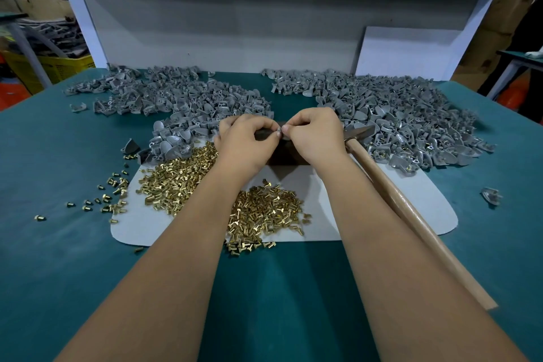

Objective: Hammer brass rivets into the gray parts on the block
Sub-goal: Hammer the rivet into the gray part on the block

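Where the two hands meet at the centre of the frame, they hide most of the dark block [283,153], so only its shadowed front face shows below the wrists. The left hand [248,141] and right hand [314,134] each pinch at one small gray part [278,130] between their fingertips; whether a rivet sits in it is too small to tell.

The hammer [390,188] lies released on the worktop [73,244] just right of the right hand, head toward the upper centre, wooden handle running down to the lower right.

Brass rivets [264,211] heap on a pale mat [352,214] under the forearms, with strays off its left edge. Gray parts [396,117] pile upper left and upper right. Bare green worktop lies open at lower left and far right.
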